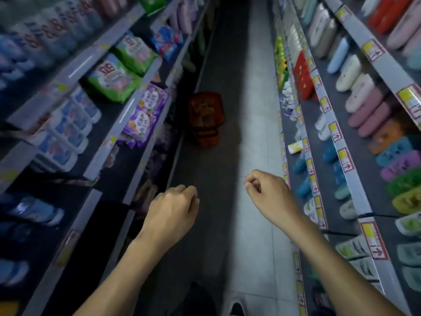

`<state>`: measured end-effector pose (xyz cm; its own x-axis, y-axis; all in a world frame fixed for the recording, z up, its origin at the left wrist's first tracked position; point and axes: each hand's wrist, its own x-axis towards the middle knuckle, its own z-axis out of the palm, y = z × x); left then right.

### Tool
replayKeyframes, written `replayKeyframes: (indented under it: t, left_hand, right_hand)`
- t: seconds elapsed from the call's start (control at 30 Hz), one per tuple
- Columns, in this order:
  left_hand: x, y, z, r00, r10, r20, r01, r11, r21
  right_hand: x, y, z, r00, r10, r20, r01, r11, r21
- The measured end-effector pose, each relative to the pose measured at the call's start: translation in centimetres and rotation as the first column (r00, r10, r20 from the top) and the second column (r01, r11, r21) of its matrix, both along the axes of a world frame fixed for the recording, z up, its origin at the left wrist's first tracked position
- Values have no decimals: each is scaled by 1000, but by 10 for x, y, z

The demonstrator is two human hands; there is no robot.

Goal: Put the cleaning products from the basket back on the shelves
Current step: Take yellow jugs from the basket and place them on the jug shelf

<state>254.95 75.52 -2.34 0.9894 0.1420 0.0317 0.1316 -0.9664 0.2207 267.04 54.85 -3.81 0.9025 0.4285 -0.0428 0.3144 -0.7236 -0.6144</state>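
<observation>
A red shopping basket [206,117] stands on the aisle floor ahead, close to the left shelves; its contents are too dark to make out. My left hand [174,207] hovers over the floor with fingers loosely curled and holds nothing. My right hand [266,190] is held out beside the right shelves, fingers also curled, empty. Both hands are well short of the basket. The left shelves [145,85] carry green, purple and blue detergent bags and white-blue refill packs.
The right shelves [341,142] hold rows of coloured slippers and small bottles, with yellow-red price tags on the rails. A narrow tiled aisle [250,110] runs straight ahead between the two shelf rows. My dark shoe shows at the bottom edge.
</observation>
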Motion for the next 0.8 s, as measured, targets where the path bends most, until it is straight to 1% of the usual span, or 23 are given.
replayKeyframes:
  t: [0.1,0.2,0.27,0.37,0.5,0.57,0.67,0.8]
  left_hand:
    - [40,15,-10,994,-103,-47,104,995,14]
    - [86,41,-20,988,-127,-82,129,992,16]
    - [124,61,-26,991,-117,-64,117,993,10]
    - [187,88,-27,997,-73,-30,73,997,-18]
    - [258,112,-22,1000,-11,-24,8,989,-147]
    - [294,121,-22,1000,0,-27,-5,985,-172]
    - [348,130,-24,998,-34,-46,27,990,-138]
    - [429,135,-29,994,-83,-73,76,993,-93]
  right_hand:
    - [37,-3,-12,998,14,-57,-16,999,-35]
    - [83,9,-21,995,24,-92,-30,998,-60]
    - [119,26,-24,995,9,-99,-15,998,-64]
    - [170,53,-24,993,-56,-101,53,998,-33]
    - [226,75,-16,989,-83,-126,86,996,18]
    - [256,80,-14,987,-101,-125,105,994,21]
    - [303,81,-15,984,-146,-103,149,989,24]
    - [370,82,-23,981,-163,-106,165,986,15]
